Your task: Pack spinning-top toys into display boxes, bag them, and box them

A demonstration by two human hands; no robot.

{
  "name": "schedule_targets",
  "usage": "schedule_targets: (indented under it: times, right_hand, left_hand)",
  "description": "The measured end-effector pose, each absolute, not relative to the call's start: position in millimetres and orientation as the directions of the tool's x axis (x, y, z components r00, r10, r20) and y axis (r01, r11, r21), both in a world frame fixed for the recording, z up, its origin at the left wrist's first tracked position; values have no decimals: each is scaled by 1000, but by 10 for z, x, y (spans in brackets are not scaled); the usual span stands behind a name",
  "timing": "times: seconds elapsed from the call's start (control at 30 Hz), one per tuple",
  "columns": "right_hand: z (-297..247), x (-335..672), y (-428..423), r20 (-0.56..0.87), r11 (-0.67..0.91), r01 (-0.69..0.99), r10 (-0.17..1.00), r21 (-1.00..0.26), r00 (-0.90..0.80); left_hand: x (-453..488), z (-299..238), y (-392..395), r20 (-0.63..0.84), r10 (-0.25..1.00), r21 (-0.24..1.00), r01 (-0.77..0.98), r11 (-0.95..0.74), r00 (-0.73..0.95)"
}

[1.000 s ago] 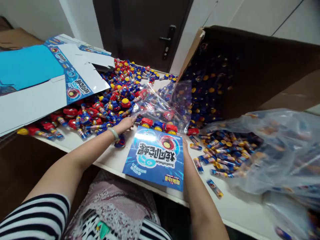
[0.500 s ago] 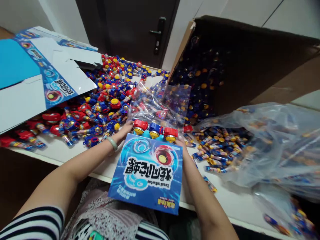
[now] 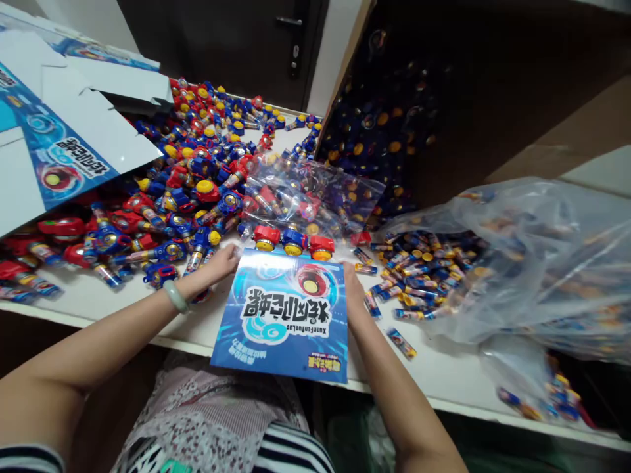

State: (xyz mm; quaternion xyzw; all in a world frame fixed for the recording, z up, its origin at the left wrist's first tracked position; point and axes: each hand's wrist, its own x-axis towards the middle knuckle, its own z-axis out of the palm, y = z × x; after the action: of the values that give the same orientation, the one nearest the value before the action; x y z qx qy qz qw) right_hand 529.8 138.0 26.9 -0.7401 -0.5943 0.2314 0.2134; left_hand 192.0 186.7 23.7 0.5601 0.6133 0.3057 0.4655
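Note:
In front of me a blue printed box point(image 3: 280, 322) with upside-down lettering rests at the table's front edge. Along its far edge stand three spinning-top toys, red, blue and red point(image 3: 293, 242). Clear plastic film point(image 3: 315, 190) spreads out beyond them, crumpled. My left hand point(image 3: 224, 261), with a pale bangle on the wrist, is closed beside the box's far left corner; what its fingers pinch is hidden. At the right side, my right hand point(image 3: 352, 286) grips the box's edge near the far corner, its fingertips partly out of sight.
Piled red and blue spinning-top toys point(image 3: 197, 177) cover the table's left side. Flattened printed cartons point(image 3: 83, 125) lie over them. A large brown carton point(image 3: 522, 157) holds more toys. Small printed tubes point(image 3: 419, 269) spill from a translucent bag point(image 3: 532, 263) at right.
My left hand has shifted left, off the place behind the box's corner. The box now lies flatter and slightly further left in view. The plastic film has sunk lower, and the view has shifted.

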Motion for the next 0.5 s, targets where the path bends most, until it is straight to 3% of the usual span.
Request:
schedule_targets:
  times: [0.1, 0.2, 0.33, 0.5]
  right_hand:
    - [337, 5265, 1519, 69, -116, 860, 983, -497, 173]
    - [375, 5301, 1730, 83, 23, 926, 997, -376, 9]
    - [359, 5390, 1964, 44, 9, 934, 999, -357, 7]
    - [382, 5410, 2096, 108, 13, 938, 994, -347, 26]
  left_hand:
    - [1879, 295, 2026, 104, 990, 706, 695, -138, 91]
    - [1924, 355, 2254, 111, 972, 605, 762, -233, 209]
    - [2025, 418, 2534, 72, 983, 719, 674, -170, 171]
    - [2090, 477, 2630, 181, 965, 785, 562, -259, 192]
